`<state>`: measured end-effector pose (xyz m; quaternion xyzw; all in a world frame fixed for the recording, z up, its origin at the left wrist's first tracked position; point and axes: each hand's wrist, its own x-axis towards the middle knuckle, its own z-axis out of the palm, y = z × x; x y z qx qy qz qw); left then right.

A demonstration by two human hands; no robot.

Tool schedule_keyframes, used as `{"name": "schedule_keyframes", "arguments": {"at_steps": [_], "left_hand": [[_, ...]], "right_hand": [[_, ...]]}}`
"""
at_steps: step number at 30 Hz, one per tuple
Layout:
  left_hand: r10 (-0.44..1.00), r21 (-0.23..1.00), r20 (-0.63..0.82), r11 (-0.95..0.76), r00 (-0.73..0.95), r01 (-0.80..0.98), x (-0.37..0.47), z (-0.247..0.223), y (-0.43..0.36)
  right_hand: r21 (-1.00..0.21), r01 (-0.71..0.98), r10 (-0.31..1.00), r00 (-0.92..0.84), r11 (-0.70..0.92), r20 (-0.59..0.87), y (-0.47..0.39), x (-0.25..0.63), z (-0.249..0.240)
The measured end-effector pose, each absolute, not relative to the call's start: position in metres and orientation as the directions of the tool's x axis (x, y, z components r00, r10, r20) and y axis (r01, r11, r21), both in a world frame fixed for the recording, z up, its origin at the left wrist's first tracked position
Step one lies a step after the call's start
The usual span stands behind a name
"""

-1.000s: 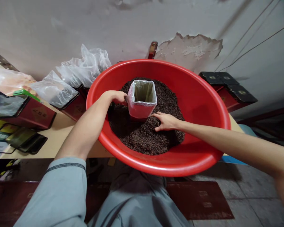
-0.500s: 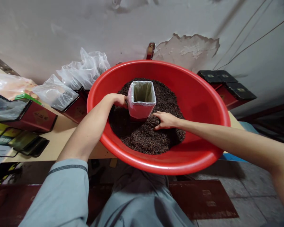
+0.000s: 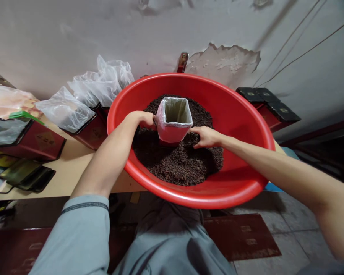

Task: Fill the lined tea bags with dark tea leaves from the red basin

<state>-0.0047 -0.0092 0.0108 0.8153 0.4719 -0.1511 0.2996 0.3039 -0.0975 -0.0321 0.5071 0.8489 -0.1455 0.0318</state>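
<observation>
A big red basin (image 3: 240, 126) holds a heap of dark loose tea leaves (image 3: 183, 164). In the heap stands a square red tin (image 3: 172, 131) lined with a clear plastic bag, its mouth open and empty. My left hand (image 3: 141, 119) grips the tin's left side. My right hand (image 3: 206, 136) has its fingers curled around a handful of leaves, just right of the tin and touching its side.
The basin rests on a tan table (image 3: 65, 172). Left of it stand more red tins (image 3: 36, 139) lined with plastic bags (image 3: 100, 86) and dark lids (image 3: 25, 176). Red tins with black lids (image 3: 268, 101) stand at the right. A peeling wall (image 3: 223, 61) rises behind.
My right hand has lifted from flat on the leaves and closed on a handful, moving up toward the tin's right side. My left hand has stayed on the tin.
</observation>
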Motion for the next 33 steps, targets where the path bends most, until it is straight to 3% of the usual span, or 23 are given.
{"name": "schedule_keyframes", "arguments": {"at_steps": [6,11,17,25,29,33], "left_hand": [[0.687,0.304,-0.555,-0.358,0.469,0.883,-0.001,0.015,-0.01],[0.682,0.307,-0.555,-0.365,0.477,0.879,-0.001,0.013,-0.008],[0.662,0.309,-0.585,-0.352,0.468,0.884,-0.005,0.011,-0.003],[0.634,0.3,-0.624,-0.345,0.457,0.889,-0.008,0.023,-0.004],[0.664,0.242,-0.614,-0.356,0.427,0.903,-0.015,0.026,-0.001],[0.704,0.151,-0.63,-0.304,0.328,0.941,-0.022,0.029,0.001]], "right_hand": [[-0.369,0.855,0.92,-0.391,0.364,0.002,-0.088,0.326,0.02],[-0.379,0.807,0.889,-0.441,0.453,0.125,-0.071,0.32,0.084],[-0.249,0.792,0.83,-0.542,0.557,0.133,-0.061,0.267,0.142],[-0.061,0.695,0.695,-0.719,0.717,-0.021,-0.043,0.22,0.139],[-0.035,0.618,0.618,-0.786,0.785,-0.011,-0.034,0.218,0.136],[-0.072,0.636,0.639,-0.768,0.768,0.043,-0.037,0.219,0.142]]}}
